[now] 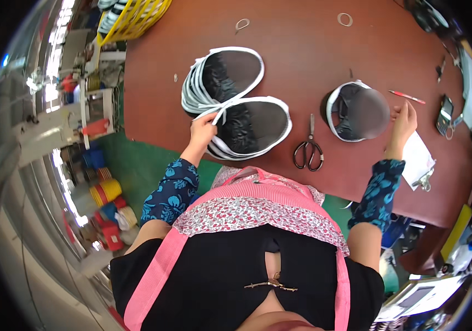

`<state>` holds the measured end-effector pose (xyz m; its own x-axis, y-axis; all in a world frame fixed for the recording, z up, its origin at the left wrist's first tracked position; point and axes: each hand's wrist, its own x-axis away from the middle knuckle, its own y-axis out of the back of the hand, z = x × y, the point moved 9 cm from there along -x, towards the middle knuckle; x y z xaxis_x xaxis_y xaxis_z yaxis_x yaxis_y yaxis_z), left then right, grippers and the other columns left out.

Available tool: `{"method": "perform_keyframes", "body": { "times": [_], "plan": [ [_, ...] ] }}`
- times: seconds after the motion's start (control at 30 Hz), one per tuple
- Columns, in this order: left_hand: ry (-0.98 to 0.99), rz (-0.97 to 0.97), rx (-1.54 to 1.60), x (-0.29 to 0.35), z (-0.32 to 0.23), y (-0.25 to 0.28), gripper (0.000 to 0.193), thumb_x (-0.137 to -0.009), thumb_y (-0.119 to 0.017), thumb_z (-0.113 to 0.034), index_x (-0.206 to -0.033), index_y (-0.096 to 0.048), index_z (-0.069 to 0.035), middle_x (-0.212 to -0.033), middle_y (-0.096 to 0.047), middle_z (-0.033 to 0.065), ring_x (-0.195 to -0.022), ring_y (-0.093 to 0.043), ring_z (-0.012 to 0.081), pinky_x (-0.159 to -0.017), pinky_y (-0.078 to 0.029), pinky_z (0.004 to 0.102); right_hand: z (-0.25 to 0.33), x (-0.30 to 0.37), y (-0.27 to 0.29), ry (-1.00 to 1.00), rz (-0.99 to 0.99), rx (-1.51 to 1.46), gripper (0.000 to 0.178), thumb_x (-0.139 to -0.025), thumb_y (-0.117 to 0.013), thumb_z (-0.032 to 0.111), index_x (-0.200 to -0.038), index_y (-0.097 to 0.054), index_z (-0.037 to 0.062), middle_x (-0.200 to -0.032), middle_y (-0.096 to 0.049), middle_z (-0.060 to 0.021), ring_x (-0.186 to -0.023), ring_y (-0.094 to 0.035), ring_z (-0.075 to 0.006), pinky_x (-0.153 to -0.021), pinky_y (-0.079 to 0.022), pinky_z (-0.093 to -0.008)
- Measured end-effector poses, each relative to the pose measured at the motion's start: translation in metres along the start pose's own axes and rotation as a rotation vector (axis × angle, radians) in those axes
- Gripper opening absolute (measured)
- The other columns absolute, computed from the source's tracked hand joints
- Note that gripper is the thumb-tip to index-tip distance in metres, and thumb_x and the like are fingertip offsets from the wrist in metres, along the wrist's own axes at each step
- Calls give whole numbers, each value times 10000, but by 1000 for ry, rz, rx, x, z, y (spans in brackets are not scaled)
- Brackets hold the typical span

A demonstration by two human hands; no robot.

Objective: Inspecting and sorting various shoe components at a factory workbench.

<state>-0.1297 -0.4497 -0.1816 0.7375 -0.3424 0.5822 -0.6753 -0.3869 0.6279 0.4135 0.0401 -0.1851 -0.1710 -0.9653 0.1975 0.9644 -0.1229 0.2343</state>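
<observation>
Two stacks of dark, rounded, cap-like pieces with white edges and gathered black fabric [230, 74] [250, 129] lie side by side on the left of the table. My left hand [203, 130] is closed on the white edging of the nearer stack, where the two meet. A single round dark piece with a white rim [364, 113] lies apart on the right, its gathered black inside showing. Beside its right edge is my right hand [405, 119], fingers mostly stretched out and holding nothing I can see. Whether the fingertips touch that piece is unclear.
Black-handled scissors [309, 150] lie on the brown table [296, 71] between stack and single piece. A red pen [407, 97], white paper [417, 160] and dark handheld device [444, 116] are at right. A yellow basket [139, 19] stands far left.
</observation>
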Motion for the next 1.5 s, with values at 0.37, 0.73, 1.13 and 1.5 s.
{"method": "perform_keyframes", "body": {
  "times": [0.37, 0.73, 1.13, 1.5],
  "plan": [
    [-293, 165, 94, -56, -82, -14, 387, -992, -802, -451, -1109, -773, -82, -927, -788, 21, -824, -730, 126, -686, -552, 304, 43, 304, -303, 334, 854, 186, 184, -1004, -735, 155, -1158, -758, 56, -974, -782, -169, -853, -779, -337, -769, -609, -433],
    [-410, 887, 545, 9, -251, -71, 279, -1117, -664, -221, -918, -751, -47, -844, -692, -18, -780, -624, 54, -724, -507, 263, -41, 289, -305, 21, 790, 314, 364, -998, -802, 317, -1056, -729, -35, -900, -795, -173, -850, -795, -297, -799, -615, -402],
    [-1254, 531, -806, -7, -210, -117, 554, -809, -840, -149, -1316, -627, -84, -1164, -753, 120, -1088, -708, 353, -959, -534, 461, -62, 332, -284, -559, 1061, -310, 82, -1083, -625, 150, -1070, -675, 86, -920, -600, 66, -874, -513, -59, -812, -426, -259],
    [-1135, 302, -351, -16, -207, -104, 180, -1034, -693, -207, -946, -683, -49, -906, -677, 133, -784, -660, 371, -706, -498, 466, -35, 308, -229, -460, 1097, -413, 259, -1153, -574, 266, -1101, -690, 40, -1201, -719, -29, -1081, -602, -104, -1018, -476, -297]
  ]
}}
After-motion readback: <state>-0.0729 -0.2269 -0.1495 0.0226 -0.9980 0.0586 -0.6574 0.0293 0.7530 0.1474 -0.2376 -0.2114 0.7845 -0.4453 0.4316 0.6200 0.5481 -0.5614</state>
